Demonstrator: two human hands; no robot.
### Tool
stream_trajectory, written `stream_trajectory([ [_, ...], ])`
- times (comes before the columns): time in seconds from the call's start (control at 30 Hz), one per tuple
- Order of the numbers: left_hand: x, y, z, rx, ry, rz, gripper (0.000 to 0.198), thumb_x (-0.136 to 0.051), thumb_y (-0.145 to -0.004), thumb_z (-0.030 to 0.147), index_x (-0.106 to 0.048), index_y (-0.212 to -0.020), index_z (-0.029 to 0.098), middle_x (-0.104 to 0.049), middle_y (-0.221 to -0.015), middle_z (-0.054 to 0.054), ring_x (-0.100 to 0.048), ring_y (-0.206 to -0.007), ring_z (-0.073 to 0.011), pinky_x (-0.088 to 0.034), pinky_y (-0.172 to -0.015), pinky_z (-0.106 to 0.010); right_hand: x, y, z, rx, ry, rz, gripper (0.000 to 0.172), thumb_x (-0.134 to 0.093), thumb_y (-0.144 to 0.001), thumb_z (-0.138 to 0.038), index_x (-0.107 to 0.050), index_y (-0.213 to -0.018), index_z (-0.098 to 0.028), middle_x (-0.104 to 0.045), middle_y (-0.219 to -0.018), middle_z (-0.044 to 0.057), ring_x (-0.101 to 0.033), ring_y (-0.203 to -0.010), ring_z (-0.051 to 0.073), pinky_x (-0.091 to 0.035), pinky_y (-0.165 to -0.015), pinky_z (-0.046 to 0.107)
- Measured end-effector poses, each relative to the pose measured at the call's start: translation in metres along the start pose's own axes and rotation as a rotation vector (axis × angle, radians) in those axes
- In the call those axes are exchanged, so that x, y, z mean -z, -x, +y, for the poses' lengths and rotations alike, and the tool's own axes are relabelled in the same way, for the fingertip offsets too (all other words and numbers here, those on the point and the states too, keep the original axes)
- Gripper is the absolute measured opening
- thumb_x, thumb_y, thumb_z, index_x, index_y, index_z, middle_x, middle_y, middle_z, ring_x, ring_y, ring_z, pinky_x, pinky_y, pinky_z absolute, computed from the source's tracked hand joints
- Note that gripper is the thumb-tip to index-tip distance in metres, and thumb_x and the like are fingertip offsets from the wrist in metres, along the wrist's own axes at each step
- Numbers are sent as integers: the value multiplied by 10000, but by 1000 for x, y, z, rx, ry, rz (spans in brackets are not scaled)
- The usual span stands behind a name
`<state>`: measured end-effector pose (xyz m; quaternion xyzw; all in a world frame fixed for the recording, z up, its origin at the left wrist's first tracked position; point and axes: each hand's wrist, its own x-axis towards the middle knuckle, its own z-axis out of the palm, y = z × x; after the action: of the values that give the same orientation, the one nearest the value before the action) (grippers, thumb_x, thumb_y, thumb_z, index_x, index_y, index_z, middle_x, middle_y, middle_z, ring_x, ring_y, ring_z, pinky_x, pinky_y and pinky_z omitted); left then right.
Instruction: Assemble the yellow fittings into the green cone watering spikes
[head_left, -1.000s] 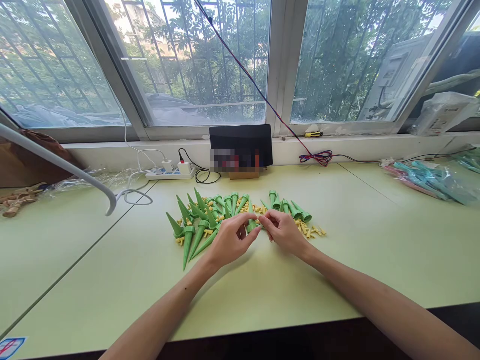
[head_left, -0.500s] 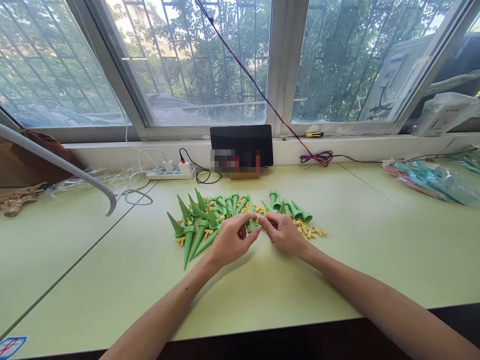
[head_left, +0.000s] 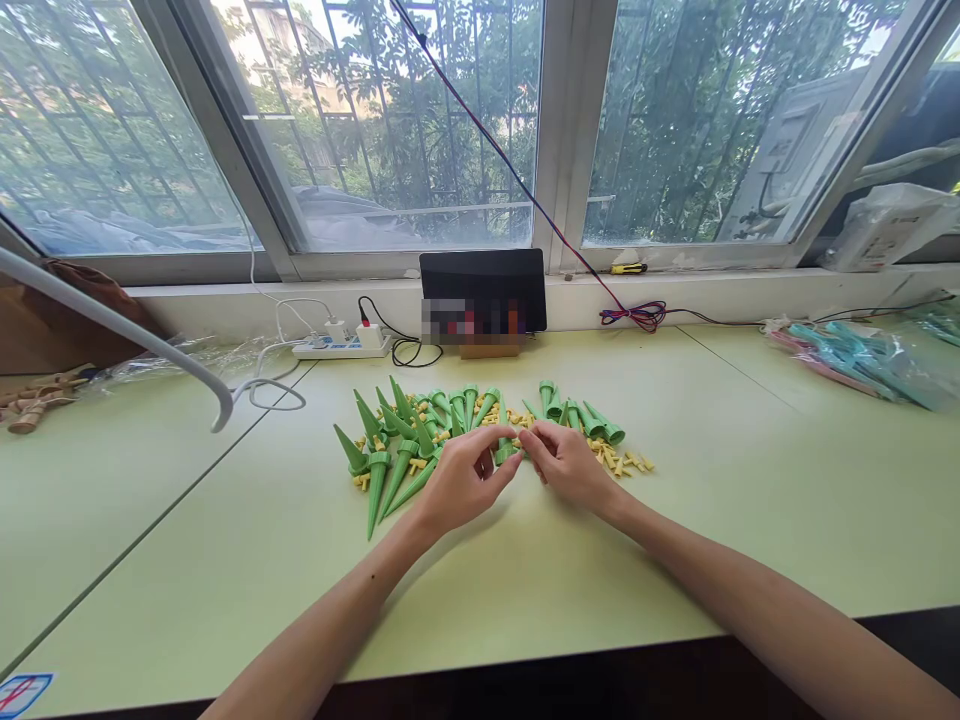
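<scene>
Several green cone-shaped plastic spikes (head_left: pixel 390 455) lie in a heap on the pale green table (head_left: pixel 525 590), mixed with small yellow plastic pieces (head_left: pixel 619 462). My left hand (head_left: pixel 461 480) is closed round one green spike (head_left: pixel 504 450), its thumb and fingers pinching the wide end. My right hand (head_left: pixel 571 465) is closed too, its fingertips pinched right against that spike; whatever small piece it holds is hidden by the fingers. Both hands meet just in front of the heap's middle.
A dark tablet (head_left: pixel 482 295) leans on the window sill behind the heap. A white power strip (head_left: pixel 341 347) with cables lies to its left. A white curved lamp arm (head_left: pixel 112 325) crosses the left side. Bags of blue and pink parts (head_left: pixel 855 360) lie at the far right.
Both hands stay almost in place; my right hand's fingertips have shifted slightly against the spike held in my left hand.
</scene>
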<state>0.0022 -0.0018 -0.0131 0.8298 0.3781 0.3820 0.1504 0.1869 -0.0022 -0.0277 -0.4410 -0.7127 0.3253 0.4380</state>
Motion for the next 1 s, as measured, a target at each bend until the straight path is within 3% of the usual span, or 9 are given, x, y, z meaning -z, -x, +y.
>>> stream_trajectory([
  [0.1, -1, 0, 0, 15, 5, 31, 171, -596, -895, 267, -659, -1034, 190, -518, -619, 52, -436, -514, -81, -385, -529, -203, 1, 1, -3, -5, -39, 10, 339, -537, -941, -529, -571, -846, -205, -534, -573, -28, -481, -503, 138, -375, -504, 264],
  [0.23, -1, 0, -1, 24, 11, 48, 176, -601, -897, 279, -658, -1034, 184, -503, -606, 57, -423, -500, -77, -380, -521, -202, 1, 0, -3, 7, -67, 14, 277, -552, -939, -476, -568, -872, -207, -565, -620, -16, -508, -516, 140, -397, -509, 266],
  [0.67, 1, 0, 1, -1, 15, -7, 188, -597, -899, 263, -665, -1064, 204, -481, -616, 59, -415, -511, -80, -380, -543, -207, 0, -1, -2, -19, -23, 22, 404, -493, -953, -538, -526, -719, -211, -494, -493, -33, -439, -459, 132, -356, -482, 271],
  [1.0, 1, 0, 0, 48, 48, -7, 176, -596, -898, 285, -662, -1037, 201, -425, -606, 71, -381, -502, -73, -347, -518, -199, 2, 1, -3, -5, -78, 24, 309, -562, -931, -485, -577, -805, -203, -519, -546, -30, -486, -497, 138, -381, -503, 267],
])
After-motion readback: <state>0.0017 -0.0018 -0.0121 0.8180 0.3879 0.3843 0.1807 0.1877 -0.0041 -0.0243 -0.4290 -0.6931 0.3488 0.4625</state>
